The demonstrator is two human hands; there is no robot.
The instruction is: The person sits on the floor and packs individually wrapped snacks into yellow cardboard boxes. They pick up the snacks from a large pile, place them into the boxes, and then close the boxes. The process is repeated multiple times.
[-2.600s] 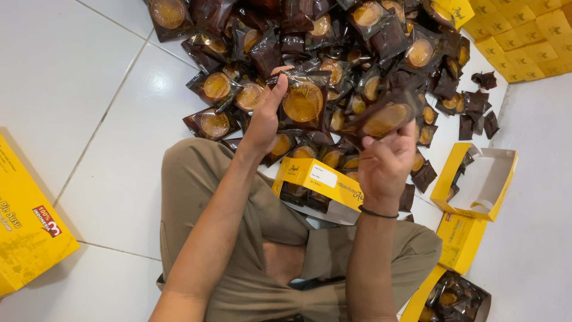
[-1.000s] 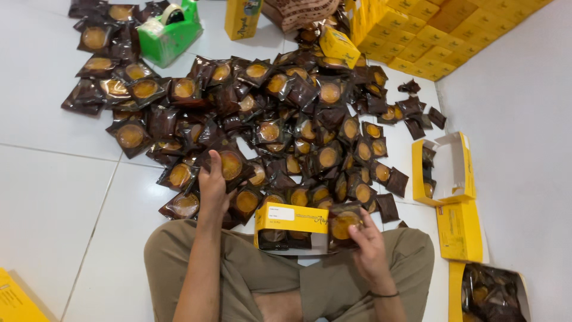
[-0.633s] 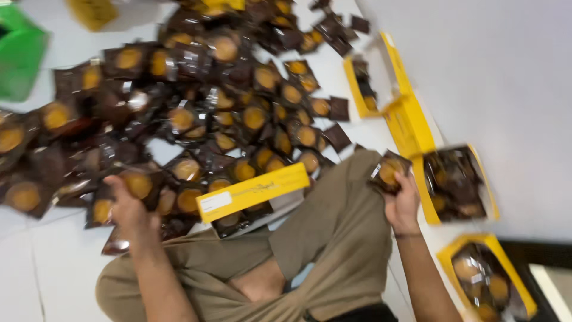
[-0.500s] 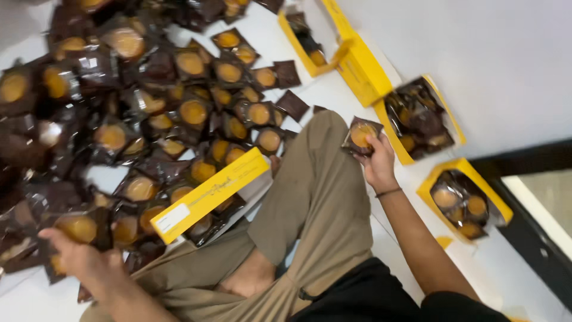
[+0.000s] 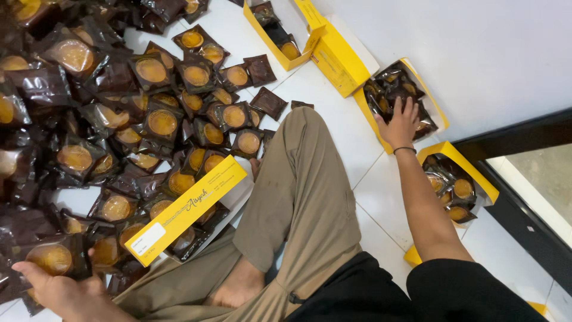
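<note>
Person sits cross-legged on the white tiled floor [image 5: 381, 179], khaki trousers, bare foot tucked under.

Nearest: left hand [image 5: 56, 289] at the bottom left edge, fingers curled around a dark brown sachet [image 5: 50, 257] with a round golden cake showing through its window. Gripping it, at the near edge of the heap.

Across the lap: a long yellow carton lid [image 5: 187, 209] lying slantwise over more sachets.

Right side: right hand [image 5: 400, 122] stretched out, fingers spread flat, pressing down on the sachets in an open yellow box [image 5: 432, 101]. Holding nothing, palm down. That box looks full.

Nearer the black door frame [image 5: 524, 220], a second yellow box [image 5: 459, 161] is also filled, still open.

Further off: another yellow box [image 5: 265, 42] holds only a few sachets.

Left and beyond: the big heap of loose sachets [image 5: 119, 107] spreads over the floor.

Judgement: two boxes packed, none seen shut, most sachets still unboxed. Early going.
</note>
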